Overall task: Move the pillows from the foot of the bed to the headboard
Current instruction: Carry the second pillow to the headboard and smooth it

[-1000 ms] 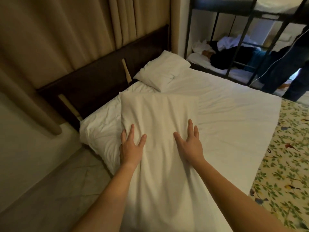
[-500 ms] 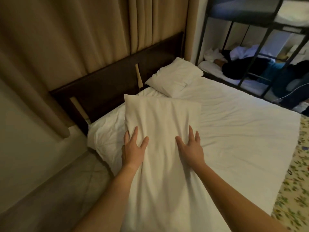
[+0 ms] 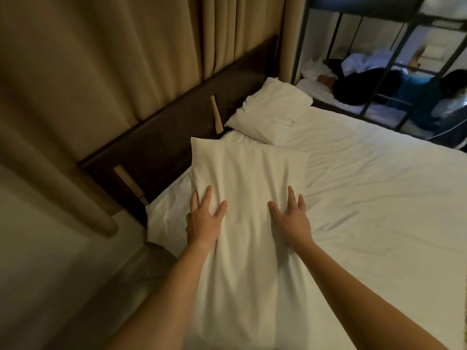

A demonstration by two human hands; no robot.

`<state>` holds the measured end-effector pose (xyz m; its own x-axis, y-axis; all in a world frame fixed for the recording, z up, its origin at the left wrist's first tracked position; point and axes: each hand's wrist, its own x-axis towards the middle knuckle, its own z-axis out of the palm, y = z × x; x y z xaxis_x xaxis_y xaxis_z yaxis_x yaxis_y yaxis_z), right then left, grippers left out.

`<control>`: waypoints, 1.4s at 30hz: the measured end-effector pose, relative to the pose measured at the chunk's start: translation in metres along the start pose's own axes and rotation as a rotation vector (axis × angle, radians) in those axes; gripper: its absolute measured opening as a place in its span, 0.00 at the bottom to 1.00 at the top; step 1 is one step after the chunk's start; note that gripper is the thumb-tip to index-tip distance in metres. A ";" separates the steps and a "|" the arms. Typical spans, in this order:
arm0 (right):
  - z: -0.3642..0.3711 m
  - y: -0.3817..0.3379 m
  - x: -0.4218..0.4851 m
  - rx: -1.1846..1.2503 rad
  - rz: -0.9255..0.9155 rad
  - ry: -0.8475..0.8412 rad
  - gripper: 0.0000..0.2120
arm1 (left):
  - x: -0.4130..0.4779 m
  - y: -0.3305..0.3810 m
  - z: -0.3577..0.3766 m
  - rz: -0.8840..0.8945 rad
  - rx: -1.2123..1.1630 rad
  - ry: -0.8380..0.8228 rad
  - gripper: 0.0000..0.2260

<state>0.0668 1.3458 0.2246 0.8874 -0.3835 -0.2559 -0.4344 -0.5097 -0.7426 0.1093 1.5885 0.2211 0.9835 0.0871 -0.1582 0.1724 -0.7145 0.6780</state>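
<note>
A long white pillow (image 3: 247,173) lies lengthwise between my arms, its far end near the dark wooden headboard (image 3: 161,137). My left hand (image 3: 203,219) lies on its left side with fingers spread and straight. My right hand (image 3: 290,218) lies flat on its right side, fingers also spread. A second white pillow (image 3: 270,113) rests against the headboard at the bed's far corner. Both sit on the white-sheeted bed (image 3: 366,193).
Beige curtains (image 3: 151,46) hang behind the headboard. A narrow strip of floor (image 3: 88,299) runs along the bed's left side. A black metal bunk bed (image 3: 379,72) stands at the far right with a person lying on its lower bunk.
The pillow and both hands have come closer to the headboard, and the view has shifted left so the flowered cover at the right is out of sight.
</note>
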 end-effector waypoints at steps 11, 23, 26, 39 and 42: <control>0.044 -0.054 0.059 0.072 0.038 0.045 0.41 | 0.104 0.006 -0.037 0.070 0.069 -0.016 0.33; 0.049 -0.091 0.164 0.083 0.052 0.043 0.40 | 0.213 0.036 -0.029 0.078 0.084 -0.039 0.33; 0.053 -0.096 0.187 0.067 0.073 0.061 0.40 | 0.241 0.038 -0.022 0.088 0.074 -0.063 0.33; 0.148 -0.130 0.299 0.083 0.292 0.205 0.42 | 0.433 0.000 -0.002 0.186 0.080 -0.273 0.33; 0.183 -0.138 0.318 0.096 0.361 0.244 0.41 | 0.480 -0.019 -0.004 0.217 0.101 -0.348 0.32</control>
<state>0.4370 1.4349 0.1325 0.6139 -0.7001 -0.3647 -0.6833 -0.2400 -0.6896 0.5786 1.6462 0.1351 0.9165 -0.2999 -0.2646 -0.0595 -0.7564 0.6514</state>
